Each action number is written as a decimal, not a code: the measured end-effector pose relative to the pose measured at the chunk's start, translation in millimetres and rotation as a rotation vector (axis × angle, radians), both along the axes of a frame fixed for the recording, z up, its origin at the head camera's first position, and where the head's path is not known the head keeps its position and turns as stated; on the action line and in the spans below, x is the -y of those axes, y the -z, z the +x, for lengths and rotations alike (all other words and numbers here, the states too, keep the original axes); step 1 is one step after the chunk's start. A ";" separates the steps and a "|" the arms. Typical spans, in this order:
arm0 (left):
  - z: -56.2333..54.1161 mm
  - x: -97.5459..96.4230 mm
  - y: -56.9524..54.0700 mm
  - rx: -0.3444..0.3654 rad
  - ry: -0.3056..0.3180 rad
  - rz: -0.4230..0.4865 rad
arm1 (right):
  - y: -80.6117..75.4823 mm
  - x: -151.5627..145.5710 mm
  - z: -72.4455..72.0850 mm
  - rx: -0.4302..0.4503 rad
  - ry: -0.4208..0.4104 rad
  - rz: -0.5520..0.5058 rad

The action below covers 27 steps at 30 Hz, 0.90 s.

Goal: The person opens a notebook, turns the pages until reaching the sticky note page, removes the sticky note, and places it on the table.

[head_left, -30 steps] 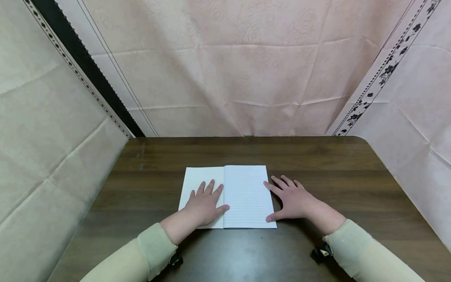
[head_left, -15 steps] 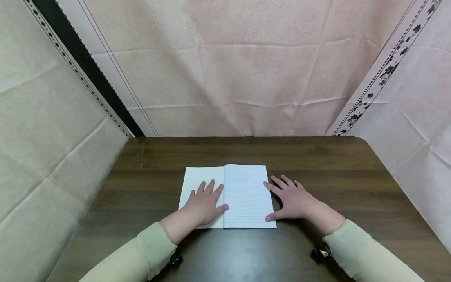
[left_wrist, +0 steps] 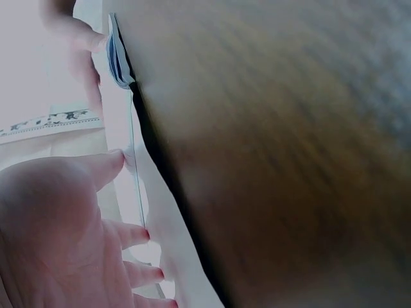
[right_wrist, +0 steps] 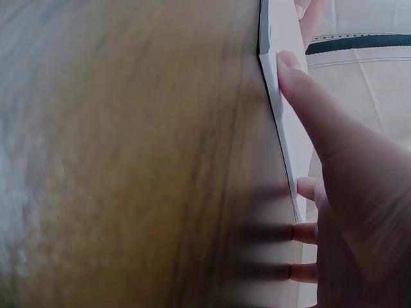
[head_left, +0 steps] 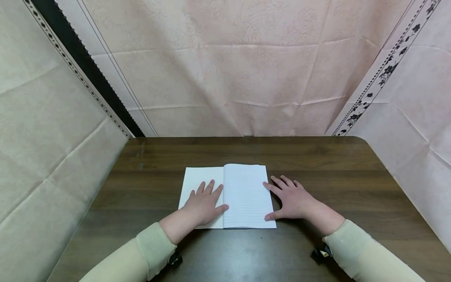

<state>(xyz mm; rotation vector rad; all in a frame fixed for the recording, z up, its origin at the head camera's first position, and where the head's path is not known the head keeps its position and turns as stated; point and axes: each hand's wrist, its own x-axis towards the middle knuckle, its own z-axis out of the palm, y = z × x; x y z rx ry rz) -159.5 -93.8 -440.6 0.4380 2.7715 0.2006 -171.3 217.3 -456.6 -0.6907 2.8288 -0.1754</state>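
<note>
I'm watching a wide brown table carrying an open notebook around its middle. I'm judging the notebook light, its lined leaves thin and soft, probably bowing easily, sliding over one another and creasing if pinched hard. The left hand is resting spread, fairly straight fingers on the left page, gripping nothing, its thumb crossing the fold. The right hand is lying spread too, index finger and thumb touching the right page's outer edge, other fingers reaching past it, nothing clasped. For a hold, I'd be favouring that outer edge.
</note>
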 end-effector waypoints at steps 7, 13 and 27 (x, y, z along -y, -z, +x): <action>0.2 0.5 0.6 -0.005 0.005 0.009 | -1.0 0.8 1.6 -0.001 0.003 -0.002; 0.5 0.0 0.8 -0.017 -0.003 0.022 | -1.8 0.8 2.4 -0.002 0.003 -0.002; 13.6 -11.5 -6.5 -0.339 0.208 -0.070 | -1.7 2.0 1.5 0.014 0.006 -0.009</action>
